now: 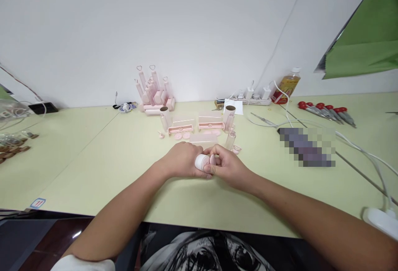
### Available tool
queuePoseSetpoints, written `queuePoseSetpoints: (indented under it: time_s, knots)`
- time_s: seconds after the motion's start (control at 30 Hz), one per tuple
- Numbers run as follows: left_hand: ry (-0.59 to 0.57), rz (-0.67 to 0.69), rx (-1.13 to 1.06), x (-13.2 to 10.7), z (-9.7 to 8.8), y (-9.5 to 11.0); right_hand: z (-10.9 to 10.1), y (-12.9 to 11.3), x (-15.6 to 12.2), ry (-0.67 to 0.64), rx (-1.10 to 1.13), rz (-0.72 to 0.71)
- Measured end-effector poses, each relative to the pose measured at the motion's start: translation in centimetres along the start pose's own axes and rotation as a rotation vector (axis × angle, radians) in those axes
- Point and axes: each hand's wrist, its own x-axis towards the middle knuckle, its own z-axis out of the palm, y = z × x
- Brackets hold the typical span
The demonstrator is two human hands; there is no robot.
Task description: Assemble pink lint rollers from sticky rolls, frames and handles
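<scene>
Both my hands meet over the middle of the pale green table. My left hand is closed around a small white cylinder, whose round end faces me. My right hand pinches a small pink piece against that cylinder. Just behind my hands lie pink trays, a flat clear pink lid, small pink discs and clear tubes with brown ends.
A cluster of finished pink heart-topped holders stands at the back centre. To the right are a power strip, a bottle of yellow liquid, red-handled screwdrivers and white cables. Small brown parts lie at the left edge.
</scene>
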Motion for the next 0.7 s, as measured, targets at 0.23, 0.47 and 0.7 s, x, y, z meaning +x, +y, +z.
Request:
queuePoseSetpoints:
  time_s: [0.23,0.47,0.7]
  knots:
    - [-0.006,0.010,0.050,-0.11,0.00,0.23,0.26,-0.29,-0.19,0.017,-0.016,0.019]
    - [0.007,0.033,0.077,-0.34,-0.09,0.37,0.45,-0.53,-0.37,-0.006,0.013,0.021]
    - [-0.002,0.018,0.113,-0.34,-0.02,0.40,0.63,-0.70,-0.51,-0.005,-0.030,0.008]
